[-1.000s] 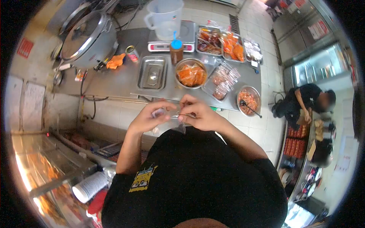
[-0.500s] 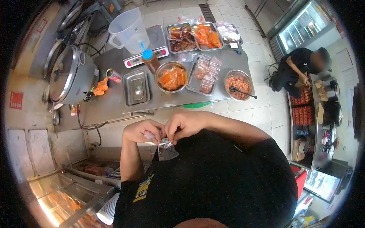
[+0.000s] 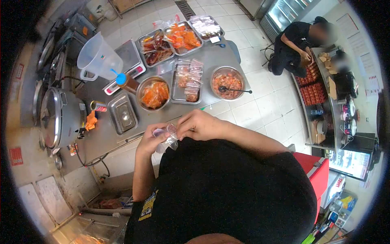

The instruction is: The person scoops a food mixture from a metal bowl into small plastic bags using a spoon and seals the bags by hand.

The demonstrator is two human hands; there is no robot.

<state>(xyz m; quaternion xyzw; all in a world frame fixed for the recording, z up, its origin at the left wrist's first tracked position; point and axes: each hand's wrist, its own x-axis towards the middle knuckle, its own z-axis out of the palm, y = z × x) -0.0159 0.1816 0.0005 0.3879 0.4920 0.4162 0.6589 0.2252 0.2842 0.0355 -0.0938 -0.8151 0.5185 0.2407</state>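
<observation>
In front of my chest is a small clear plastic bag (image 3: 172, 143), its mouth showing as a rounded opening at the top. My left hand (image 3: 151, 139) is closed around the bag's left side, with something pale and translucent at its thumb. The fingers of my right hand (image 3: 197, 125) are pinched on the right edge of the mouth. Past the hands, on the metal table (image 3: 203, 61), stands a steel bowl (image 3: 213, 90) of chopped pinkish mixture with a black spoon (image 3: 233, 89) in it. Several filled clear bags (image 3: 191, 77) lie in a steel tray (image 3: 174, 95) beside it.
Left along the table are a bowl of bagged orange food (image 3: 153, 95), an empty tray (image 3: 123, 112), a blue-capped bottle (image 3: 126, 82), a scale (image 3: 132, 57) and a jug (image 3: 97, 57). Three filled trays stand behind. A co-worker (image 3: 294, 44) crouches at shelves on the right.
The bag's mouth now shows as a rounded opening, and the bag is raised slightly towards the table. My view has turned, shifting the table leftward. Both hands stay on the bag.
</observation>
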